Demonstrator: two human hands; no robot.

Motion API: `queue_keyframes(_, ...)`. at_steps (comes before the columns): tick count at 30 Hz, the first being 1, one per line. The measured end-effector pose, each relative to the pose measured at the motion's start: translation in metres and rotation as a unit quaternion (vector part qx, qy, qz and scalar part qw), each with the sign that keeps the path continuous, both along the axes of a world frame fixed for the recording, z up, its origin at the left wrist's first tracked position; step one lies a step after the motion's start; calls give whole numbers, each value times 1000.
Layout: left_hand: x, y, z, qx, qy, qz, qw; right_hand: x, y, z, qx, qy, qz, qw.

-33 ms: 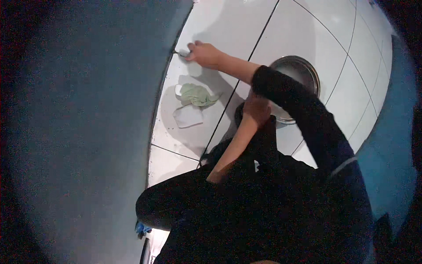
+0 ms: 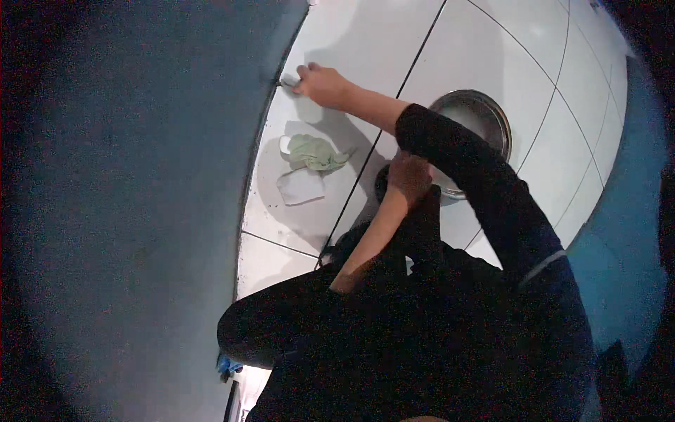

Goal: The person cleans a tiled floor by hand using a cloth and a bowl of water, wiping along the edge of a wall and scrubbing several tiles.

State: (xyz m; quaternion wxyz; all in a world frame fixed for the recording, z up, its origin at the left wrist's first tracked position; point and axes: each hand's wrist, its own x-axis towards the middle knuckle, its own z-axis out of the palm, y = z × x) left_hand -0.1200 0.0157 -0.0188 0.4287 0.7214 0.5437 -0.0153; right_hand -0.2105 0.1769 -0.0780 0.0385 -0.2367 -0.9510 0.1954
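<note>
Person seen from above wore dark, near-black long-sleeved top – right sleeve (image 2: pixel 485 190) pushed up to approx. mid-forearm, thin pale band nr. upper arm – and dark trousers; left forearm bare, both hands ungloved.

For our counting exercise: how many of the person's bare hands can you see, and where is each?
2. The right hand reaches to the base of the blue wall, gripping a small tool. The left hand is beside the metal bowl on the white tiled floor.
</note>
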Motion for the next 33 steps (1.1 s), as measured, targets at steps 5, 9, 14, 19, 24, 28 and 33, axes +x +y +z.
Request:
queue_keyframes(5, -3, 0, -7, 17, 100, -101, 990, -3, 38, -10, 45, -1, -158, 986)
queue_keyframes(9, -5, -14, -18, 179, -21, 80, 980, 25, 103, -6, 140, 29, -197, 970)
queue_keyframes(14, -7, -11, -11, 169, -105, 95, 975, 67, 165, -11, 224, -10, -255, 941)
queue_keyframes(19, -7, -8, -9, 199, -67, 113, 971, 92, 174, -10, 165, -44, -412, 895)
queue_keyframes(24, -5, 0, 25, 89, -36, 157, 983, 155, 161, -19, 144, -170, -442, 869)
queue_keyframes(28, -13, -3, 14, 147, -47, 117, 981, 171, 146, -4, 81, -173, -446, 874)
queue_keyframes(33, -10, -4, 10, 146, -90, 132, 976, 173, 121, 8, -3, -77, -306, 949)
